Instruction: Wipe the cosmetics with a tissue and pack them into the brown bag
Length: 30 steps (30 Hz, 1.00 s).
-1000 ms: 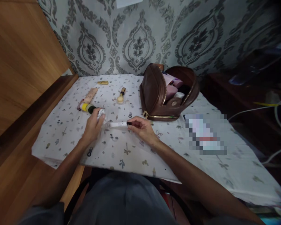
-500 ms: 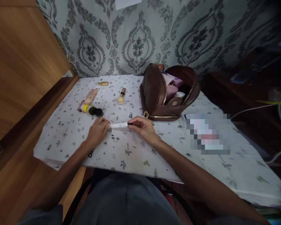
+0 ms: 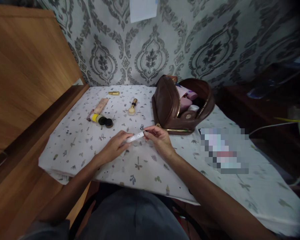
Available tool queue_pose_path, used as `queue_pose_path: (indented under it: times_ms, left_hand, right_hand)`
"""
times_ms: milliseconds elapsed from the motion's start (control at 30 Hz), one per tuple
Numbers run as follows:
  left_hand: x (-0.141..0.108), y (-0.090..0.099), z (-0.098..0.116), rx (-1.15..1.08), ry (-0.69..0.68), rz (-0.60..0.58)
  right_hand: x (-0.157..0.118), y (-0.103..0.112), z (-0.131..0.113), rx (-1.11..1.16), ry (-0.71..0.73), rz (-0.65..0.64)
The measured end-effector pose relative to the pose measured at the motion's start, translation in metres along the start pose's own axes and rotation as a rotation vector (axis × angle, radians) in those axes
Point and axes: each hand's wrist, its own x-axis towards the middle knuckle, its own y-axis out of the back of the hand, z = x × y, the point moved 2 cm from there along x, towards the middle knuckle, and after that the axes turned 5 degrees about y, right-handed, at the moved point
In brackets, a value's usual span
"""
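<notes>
Between my hands, above the table's front half, is a slim white cosmetic tube (image 3: 135,137) with small dark print. My left hand (image 3: 117,143) pinches its left end between thumb and fingers. At the other end, my right hand (image 3: 161,140) closes thumb and fingertips around the dark cap, which the fingers mostly hide. Beyond the left hand lie a black round lid (image 3: 109,123), a yellow-and-dark container (image 3: 98,119) and a beige squeeze tube (image 3: 101,106). A gold-capped bottle (image 3: 132,108) lies further back in the middle.
An open brown leather bag (image 3: 168,106) full of pink and white cosmetics stands behind my right hand. A small gold tube (image 3: 114,93) lies near the wall. To the right is a blurred-out flat item (image 3: 222,150). A wooden panel (image 3: 27,60) borders the left side.
The white tube has turned from nearly level to tilted, its right end higher. My left hand has shifted right, nearer my right hand. The whole view has moved slightly upward.
</notes>
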Motion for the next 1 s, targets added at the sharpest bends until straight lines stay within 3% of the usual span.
queue_pose_path:
  times_ms: [200, 267, 333, 433, 533, 600, 700, 800, 900, 1000]
  left_hand:
    - [-0.01, -0.004, -0.004, -0.108, 0.006, -0.157]
    - [-0.017, 0.0, -0.011, -0.084, 0.028, -0.153]
    - [-0.022, 0.007, -0.019, -0.034, 0.079, -0.068]
    - [-0.026, 0.019, -0.024, 0.051, 0.138, 0.168]
    - [-0.022, 0.02, -0.007, 0.073, 0.107, 0.373]
    - [-0.015, 0.009, 0.013, 0.095, 0.032, 0.4]
    - [-0.002, -0.02, 0.037, 0.313, -0.112, 0.275]
    - [0.008, -0.04, 0.04, 0.633, -0.145, 0.154]
    - [0.012, -0.037, 0.029, 0.762, -0.136, 0.096]
    - [0.01, -0.019, 0.015, 0.773, -0.134, 0.047]
  right_hand:
    - [0.001, 0.0, 0.001, 0.002, -0.004, 0.007]
    - [0.001, 0.0, 0.0, -0.004, -0.001, 0.005]
    - [0.002, 0.0, -0.001, -0.012, 0.0, 0.006]
    - [0.001, 0.0, -0.002, -0.039, -0.013, 0.028]
    - [-0.002, -0.005, -0.005, -0.051, -0.031, 0.036]
    - [-0.005, -0.009, -0.007, -0.052, -0.046, 0.0]
    - [-0.009, -0.015, -0.009, -0.03, -0.087, -0.098]
    - [-0.012, -0.017, -0.009, 0.006, -0.13, -0.158]
    - [-0.013, -0.018, -0.009, 0.024, -0.16, -0.165]
    - [-0.012, -0.018, -0.009, 0.043, -0.184, -0.137]
